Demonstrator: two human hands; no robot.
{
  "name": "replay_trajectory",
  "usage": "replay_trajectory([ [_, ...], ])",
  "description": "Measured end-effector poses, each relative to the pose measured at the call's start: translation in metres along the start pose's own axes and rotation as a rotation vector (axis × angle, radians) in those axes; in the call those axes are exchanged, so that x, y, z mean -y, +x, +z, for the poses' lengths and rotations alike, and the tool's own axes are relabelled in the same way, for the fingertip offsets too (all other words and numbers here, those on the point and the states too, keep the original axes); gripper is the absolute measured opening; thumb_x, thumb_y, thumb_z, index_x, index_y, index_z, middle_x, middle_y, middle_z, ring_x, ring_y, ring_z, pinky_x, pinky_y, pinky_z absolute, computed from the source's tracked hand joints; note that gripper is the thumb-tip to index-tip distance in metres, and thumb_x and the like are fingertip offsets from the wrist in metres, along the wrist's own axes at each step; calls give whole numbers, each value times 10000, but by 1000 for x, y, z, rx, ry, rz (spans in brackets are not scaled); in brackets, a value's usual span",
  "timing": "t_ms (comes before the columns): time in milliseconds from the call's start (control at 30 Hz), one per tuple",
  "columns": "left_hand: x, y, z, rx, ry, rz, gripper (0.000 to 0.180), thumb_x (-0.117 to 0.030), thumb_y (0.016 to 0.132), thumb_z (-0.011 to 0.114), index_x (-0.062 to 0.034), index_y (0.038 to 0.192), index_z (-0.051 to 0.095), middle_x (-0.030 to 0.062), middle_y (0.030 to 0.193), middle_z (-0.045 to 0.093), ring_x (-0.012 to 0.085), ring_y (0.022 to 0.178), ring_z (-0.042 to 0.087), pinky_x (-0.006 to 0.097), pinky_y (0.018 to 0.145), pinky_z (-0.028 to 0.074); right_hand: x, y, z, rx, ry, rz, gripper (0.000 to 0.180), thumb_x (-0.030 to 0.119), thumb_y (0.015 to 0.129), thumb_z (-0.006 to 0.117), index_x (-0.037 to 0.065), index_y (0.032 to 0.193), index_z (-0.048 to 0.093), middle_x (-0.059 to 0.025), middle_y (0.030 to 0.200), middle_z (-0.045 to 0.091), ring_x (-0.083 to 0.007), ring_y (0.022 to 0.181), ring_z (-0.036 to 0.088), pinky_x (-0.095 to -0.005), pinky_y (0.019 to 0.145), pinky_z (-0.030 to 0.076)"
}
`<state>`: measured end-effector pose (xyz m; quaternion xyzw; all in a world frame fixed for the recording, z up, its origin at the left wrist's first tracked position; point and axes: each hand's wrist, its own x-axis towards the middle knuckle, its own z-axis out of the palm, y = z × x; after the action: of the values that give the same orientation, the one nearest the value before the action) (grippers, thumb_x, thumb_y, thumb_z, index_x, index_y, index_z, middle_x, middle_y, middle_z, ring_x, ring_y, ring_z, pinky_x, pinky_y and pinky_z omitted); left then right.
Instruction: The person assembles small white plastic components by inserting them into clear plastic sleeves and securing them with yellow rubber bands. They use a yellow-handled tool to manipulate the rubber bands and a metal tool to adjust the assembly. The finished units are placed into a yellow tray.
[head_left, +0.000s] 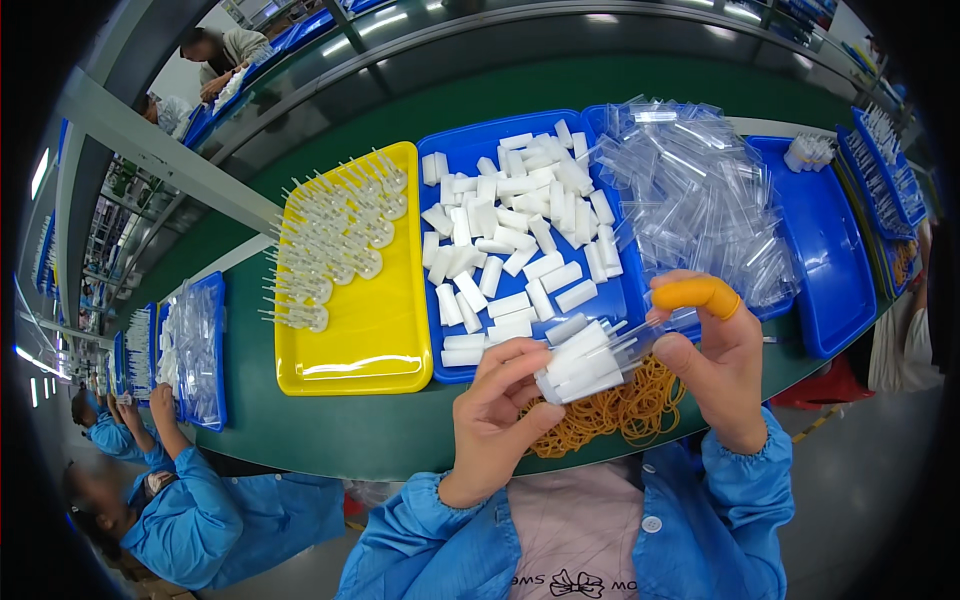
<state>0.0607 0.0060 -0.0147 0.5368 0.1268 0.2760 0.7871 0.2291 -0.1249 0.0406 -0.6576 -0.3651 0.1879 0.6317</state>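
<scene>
My left hand (497,408) is wrapped round a bundle of white rectangular blocks (585,365), with a clear rounded end by the fingers and thin clear prongs sticking out to the right. At its right side my right hand (722,365), with an orange finger cot (698,294) on one finger, pinches a clear plastic piece (648,337) between finger and thumb; its outline is hard to make out. Just below the bundle lies a heap of tan rubber bands (640,412). Loose white blocks (510,215) fill the blue tray (432,205) ahead of my hands.
To the left a yellow tray (350,372) carries several clear round bases with upright pins (335,240). Clear plastic pieces (695,190) are heaped in another blue tray (597,125). At the right, a blue tray (825,260) holds a small banded bundle (808,153). Co-workers (190,510) sit further left.
</scene>
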Motion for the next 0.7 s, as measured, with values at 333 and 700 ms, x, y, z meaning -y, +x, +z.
replay_trajectory([
  [333, -12, -5, 0, 20, -205, -90, 476, 47, 752, 694, 37, 1183, 493, 122, 1162, 468, 217, 1090, 519, 359, 966, 432, 4, -15, 15, 23, -87, -212, 206, 38, 680, 725, 20, 864, 633, -58, 933, 604, -303, 1060, 520, -387, 898, 391],
  [700, -11, -9, 0, 21, -159, -55, 412, 50, 753, 692, 34, 1121, 508, 114, 1128, 497, 206, 1085, 524, 346, 960, 435, 6, -16, 23, 39, -182, -267, 222, 57, 658, 740, 24, 858, 652, -64, 910, 614, -295, 997, 563, -366, 839, 434],
])
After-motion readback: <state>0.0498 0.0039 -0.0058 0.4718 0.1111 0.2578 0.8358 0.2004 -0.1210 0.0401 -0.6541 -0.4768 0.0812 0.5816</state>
